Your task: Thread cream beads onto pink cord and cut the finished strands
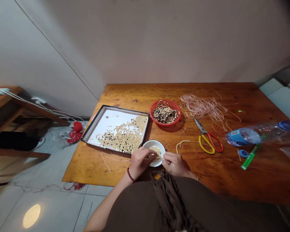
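Note:
My left hand (pixel 140 162), with a dark red bead bracelet (pixel 131 175) on its wrist, is curled over a small white bowl (pixel 157 151) holding cream beads (pixel 155 153). My right hand (pixel 175 164) is at the bowl's right rim, its fingertips pointing towards my left hand. Both hands hide part of the bowl. Whatever the fingertips pinch is too small to tell. A short strand of cream beads (pixel 182 144) lies on the wooden table (pixel 232 93), to the right of the bowl.
A black-rimmed tray (pixel 116 129) of scattered beads stands left of the bowl. Behind lie a red basket (pixel 165 112) of beaded strands and a tangle of pale cord (pixel 203 108). Scissors (pixel 207 138), a plastic bottle (pixel 256 133) and a green pen-like tube (pixel 250 158) lie right.

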### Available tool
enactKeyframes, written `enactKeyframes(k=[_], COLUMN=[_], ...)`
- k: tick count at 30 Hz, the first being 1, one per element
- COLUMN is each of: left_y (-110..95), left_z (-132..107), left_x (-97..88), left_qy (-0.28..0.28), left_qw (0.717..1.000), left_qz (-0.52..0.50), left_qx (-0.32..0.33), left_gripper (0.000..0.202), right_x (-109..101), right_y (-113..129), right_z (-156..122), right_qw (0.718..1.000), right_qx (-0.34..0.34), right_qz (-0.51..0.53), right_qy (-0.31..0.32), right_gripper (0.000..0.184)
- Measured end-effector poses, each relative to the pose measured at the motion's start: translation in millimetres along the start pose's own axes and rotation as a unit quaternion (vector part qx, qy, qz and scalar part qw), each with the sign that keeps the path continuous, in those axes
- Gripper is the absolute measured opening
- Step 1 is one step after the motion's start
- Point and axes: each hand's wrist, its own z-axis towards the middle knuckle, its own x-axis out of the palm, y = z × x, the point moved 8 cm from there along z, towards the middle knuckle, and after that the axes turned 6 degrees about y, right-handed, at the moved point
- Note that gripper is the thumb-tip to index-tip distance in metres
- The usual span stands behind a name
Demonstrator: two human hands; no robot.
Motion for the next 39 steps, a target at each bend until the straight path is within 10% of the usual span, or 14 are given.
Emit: enactKeyframes(k=[39], left_y=[-7.0], left_z=[-1.3], left_x=[-3.0], left_qy=[-0.025], left_qw=[0.999], left_qz=[0.025], left_qx=[0.019], left_gripper=[0.007], right_x=[-6.0], right_y=[-2.5], right_z=[0.7], right_qw=[0.996], right_qx=[0.017], right_qz=[0.088], right_qy=[-0.003], right_gripper=[0.034])
